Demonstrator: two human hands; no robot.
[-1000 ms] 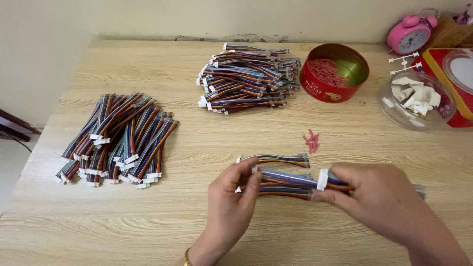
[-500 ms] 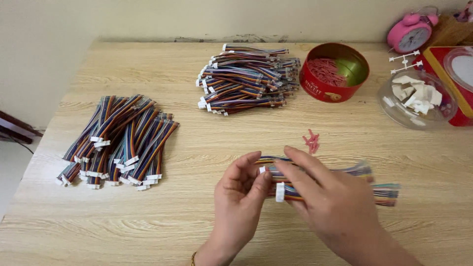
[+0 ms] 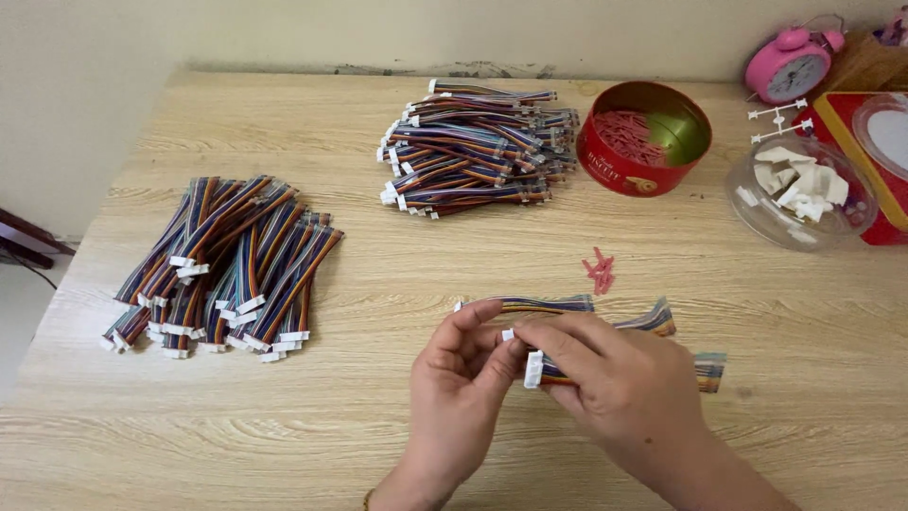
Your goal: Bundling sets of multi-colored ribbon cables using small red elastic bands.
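Note:
My left hand and my right hand meet near the front middle of the wooden table. Together they grip a small bundle of rainbow ribbon cables with white connectors. My right hand pinches a white connector end while the left fingers hold the cables beside it. The cables' far ends stick out to the right past my right hand.
A fanned heap of ribbon cables lies at the left, a larger stack at the back middle. A red round tin, a clear bowl of white parts, a pink alarm clock and small red pieces sit at the right.
My right hand slid left along the bundle from its right end toward the left hand. The cable ends now trail out to the right.

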